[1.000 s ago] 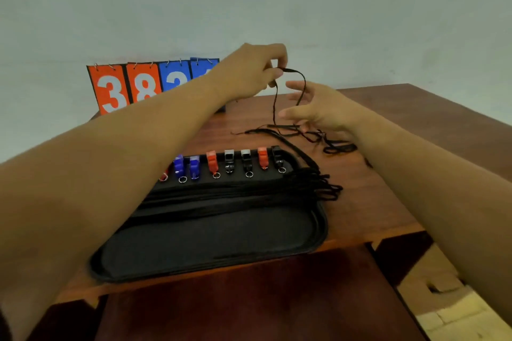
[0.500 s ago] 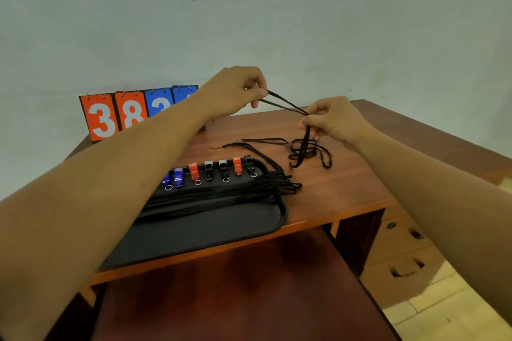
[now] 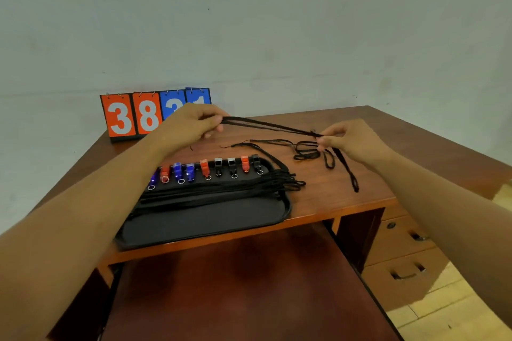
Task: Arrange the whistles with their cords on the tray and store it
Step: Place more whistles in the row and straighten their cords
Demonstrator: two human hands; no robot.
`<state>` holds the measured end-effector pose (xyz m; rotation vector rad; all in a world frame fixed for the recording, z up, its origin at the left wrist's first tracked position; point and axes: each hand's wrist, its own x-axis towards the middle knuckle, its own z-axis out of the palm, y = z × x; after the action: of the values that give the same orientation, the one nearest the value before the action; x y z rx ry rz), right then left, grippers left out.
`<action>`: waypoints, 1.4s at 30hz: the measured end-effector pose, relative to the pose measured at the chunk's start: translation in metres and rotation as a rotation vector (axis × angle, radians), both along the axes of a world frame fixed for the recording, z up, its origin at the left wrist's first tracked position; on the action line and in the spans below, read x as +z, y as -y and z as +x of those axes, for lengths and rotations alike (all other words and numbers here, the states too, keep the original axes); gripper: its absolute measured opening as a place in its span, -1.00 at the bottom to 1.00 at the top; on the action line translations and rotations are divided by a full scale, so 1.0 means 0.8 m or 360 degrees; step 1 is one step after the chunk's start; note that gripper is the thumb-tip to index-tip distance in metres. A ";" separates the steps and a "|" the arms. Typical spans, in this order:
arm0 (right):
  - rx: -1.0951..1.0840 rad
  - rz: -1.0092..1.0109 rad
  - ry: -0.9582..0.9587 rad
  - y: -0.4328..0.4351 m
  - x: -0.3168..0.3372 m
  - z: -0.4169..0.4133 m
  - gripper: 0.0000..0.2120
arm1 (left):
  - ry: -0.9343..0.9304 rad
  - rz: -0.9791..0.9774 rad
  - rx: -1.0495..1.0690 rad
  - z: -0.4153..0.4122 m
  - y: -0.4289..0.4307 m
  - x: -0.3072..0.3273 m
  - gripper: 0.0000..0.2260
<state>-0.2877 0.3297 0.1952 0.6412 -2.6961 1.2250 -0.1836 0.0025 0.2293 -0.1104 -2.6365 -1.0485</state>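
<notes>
A black cord (image 3: 266, 126) is pinched taut between both hands, left hand (image 3: 191, 124) and right hand (image 3: 349, 141), its length running left-to-right above the surface (image 3: 332, 196), with the tray (image 3: 210, 221) of whistles (image 3: 218, 166) lying nearer, below the left hand.

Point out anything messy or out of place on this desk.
The tray holds a neat row of whistles, but loose cords lie tangled on the desk to its right. Both hands, left and right, stretch one cord between them.
</notes>
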 end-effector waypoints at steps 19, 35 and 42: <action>0.0464 0.0461 0.0095 0.079 -0.062 0.045 -0.93 | 0.0366 -0.0472 0.0237 0.138 0.136 -0.105 -0.88; 0.0277 0.1070 -0.0302 0.114 -0.101 0.039 -0.84 | 0.0494 -0.0968 0.0318 0.125 0.158 -0.144 -0.97; 0.0244 0.1063 -0.0334 0.118 -0.106 0.034 -0.82 | 0.0457 -0.0992 0.0342 0.116 0.162 -0.141 -0.96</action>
<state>-0.2605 0.2349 0.1106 0.9909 -2.8803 0.2142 -0.0904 -0.1269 0.1168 0.2020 -3.0541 -0.1576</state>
